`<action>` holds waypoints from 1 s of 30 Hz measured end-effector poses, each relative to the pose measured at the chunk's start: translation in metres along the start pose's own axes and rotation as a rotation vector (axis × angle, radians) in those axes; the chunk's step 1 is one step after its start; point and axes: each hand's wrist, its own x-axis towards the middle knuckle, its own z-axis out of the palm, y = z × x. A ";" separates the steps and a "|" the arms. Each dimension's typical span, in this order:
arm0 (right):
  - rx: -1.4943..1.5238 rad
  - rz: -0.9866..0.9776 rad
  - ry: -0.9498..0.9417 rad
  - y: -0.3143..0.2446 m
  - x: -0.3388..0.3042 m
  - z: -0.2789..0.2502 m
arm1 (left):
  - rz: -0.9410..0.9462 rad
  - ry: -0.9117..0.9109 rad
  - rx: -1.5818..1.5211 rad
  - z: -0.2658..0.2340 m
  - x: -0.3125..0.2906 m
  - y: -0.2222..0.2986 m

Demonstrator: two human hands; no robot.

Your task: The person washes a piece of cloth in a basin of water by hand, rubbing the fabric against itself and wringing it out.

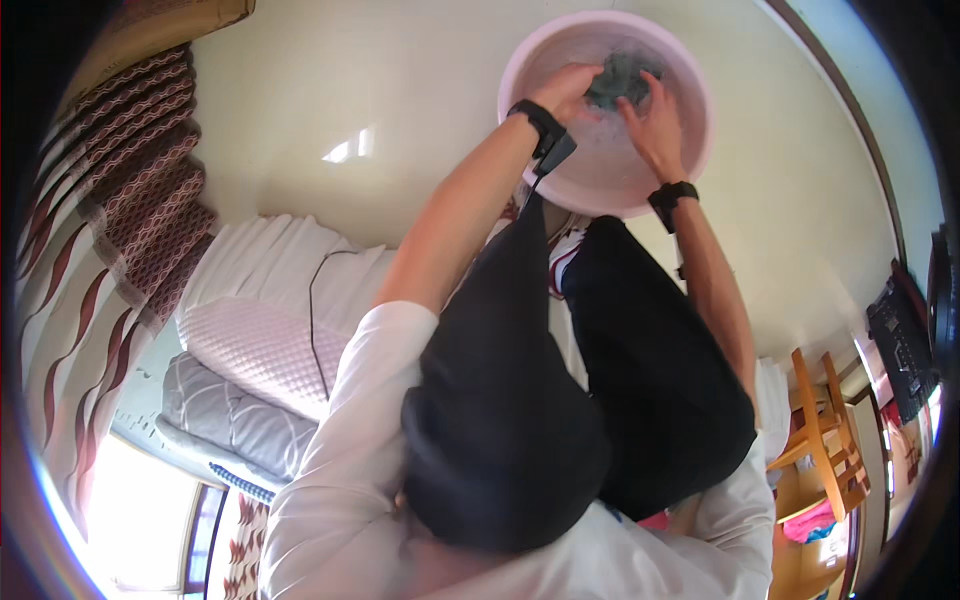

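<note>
A wet, dark green cloth (622, 80) is bunched up in cloudy water inside a round pink basin (703, 125). My left hand (568, 93) grips the cloth's left edge, its lower fingers blurred near the water. From the right, my right hand (653, 122) has its thumb and fingers curled on the cloth. The parts of the fingers under the cloth are hidden. Both wrists wear black bands, and the left one carries a small dark block.
The basin stands on a pale, glossy floor (420, 110), just beyond my knees in black trousers (640, 370). At left are a bed with white bedding (260, 290) and a patterned curtain (140, 160). A wooden chair (825, 440) and a black keyboard (900, 340) are at right.
</note>
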 end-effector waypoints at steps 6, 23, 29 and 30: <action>-0.121 0.068 -0.021 0.001 0.006 0.043 | -0.075 0.005 -0.120 0.005 0.003 -0.019; 0.375 0.406 -0.335 0.028 0.006 -0.041 | 0.146 -0.066 0.126 -0.008 0.013 -0.002; -0.318 0.205 0.131 0.004 -0.006 -0.002 | 0.217 0.125 0.024 -0.003 -0.012 -0.016; -0.372 0.211 0.169 -0.007 -0.005 -0.004 | 0.217 0.122 0.024 -0.002 -0.011 -0.018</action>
